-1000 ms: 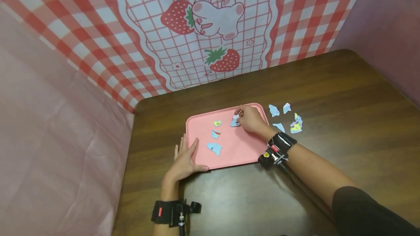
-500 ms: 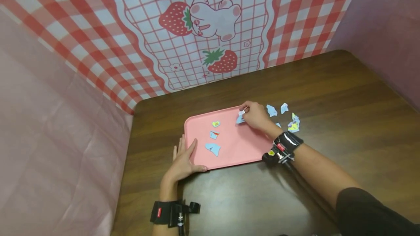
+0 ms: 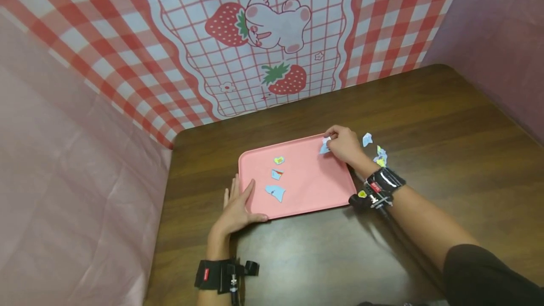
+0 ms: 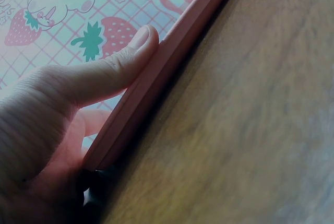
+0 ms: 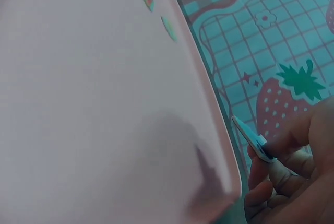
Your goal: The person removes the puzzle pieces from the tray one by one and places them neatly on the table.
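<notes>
I read sideways "str" on the strawberry-print cloth (image 3: 314, 79), cut off by the frame top; wristband (image 3: 213, 275) label too small | right grip (image 3: 345, 146) pinches a pale-blue puzzle piece (image 5: 249, 135) at the pink tray's (image 3: 306, 197) far-right corner, partly finger-hidden; in right wrist view, long axis diagonal, free tip up-left | left grip (image 3: 234, 214), straight-fingered, spans the near-left corner
</notes>
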Motion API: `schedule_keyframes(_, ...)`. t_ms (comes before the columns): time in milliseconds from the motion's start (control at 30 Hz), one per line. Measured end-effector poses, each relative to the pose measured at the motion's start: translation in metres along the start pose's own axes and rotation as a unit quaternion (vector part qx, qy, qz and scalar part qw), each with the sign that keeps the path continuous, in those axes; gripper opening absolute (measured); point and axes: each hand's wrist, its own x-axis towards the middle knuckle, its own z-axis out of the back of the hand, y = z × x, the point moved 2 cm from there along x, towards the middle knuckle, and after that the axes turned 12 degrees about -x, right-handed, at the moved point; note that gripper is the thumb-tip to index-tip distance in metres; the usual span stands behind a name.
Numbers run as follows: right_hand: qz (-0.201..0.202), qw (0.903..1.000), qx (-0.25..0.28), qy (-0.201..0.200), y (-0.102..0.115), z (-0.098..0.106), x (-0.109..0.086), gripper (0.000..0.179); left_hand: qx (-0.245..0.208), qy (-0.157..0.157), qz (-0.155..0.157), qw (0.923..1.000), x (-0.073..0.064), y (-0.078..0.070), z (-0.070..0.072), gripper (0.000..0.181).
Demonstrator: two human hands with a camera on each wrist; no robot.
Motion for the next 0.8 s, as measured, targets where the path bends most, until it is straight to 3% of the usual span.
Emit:
schedule_keyframes(433,-0.014,0.9989,-0.007,-0.044,-0.030,0.028,0.004,0.026,-0.002,-0.001,0.001,1.0000,0.000,0.000,0.001,0.116)
schedule_keyframes(800,-0.046,0.9974,-0.009,-0.056,-0.062,0.054,0.002,0.029,-0.005,-0.003,-0.007,1.0000,-0.001,0.000,0.001,0.116)
